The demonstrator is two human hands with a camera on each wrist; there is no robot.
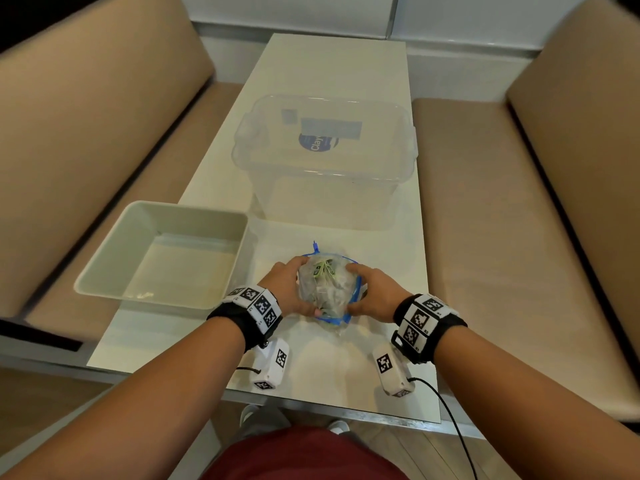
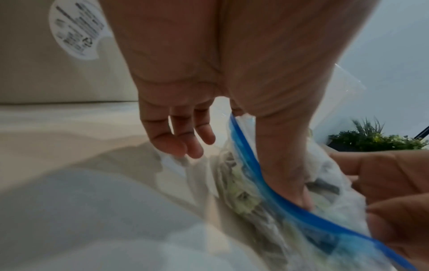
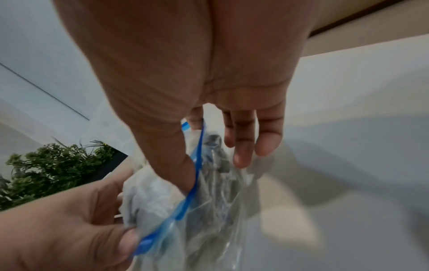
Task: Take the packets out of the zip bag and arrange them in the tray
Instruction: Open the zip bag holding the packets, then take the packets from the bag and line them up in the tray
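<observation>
A clear zip bag (image 1: 325,289) with a blue zip rim stands on the white table, its mouth pulled wide. Several packets (image 1: 323,270) with green and dark print show inside it. My left hand (image 1: 289,285) holds the left side of the rim, thumb hooked inside the blue rim (image 2: 267,185) and fingers (image 2: 183,139) outside. My right hand (image 1: 372,292) holds the right side the same way, thumb inside the rim (image 3: 197,165). The pale tray (image 1: 104,271) lies to the left with nothing in it.
A big clear plastic tub (image 1: 381,174) with a blue label stands behind the bag. Tan sofa cushions (image 1: 519,237) flank the narrow table (image 1: 322,368) on both sides. A potted green plant (image 3: 53,170) shows in the wrist views. A black cable (image 1: 450,410) trails off the right wrist.
</observation>
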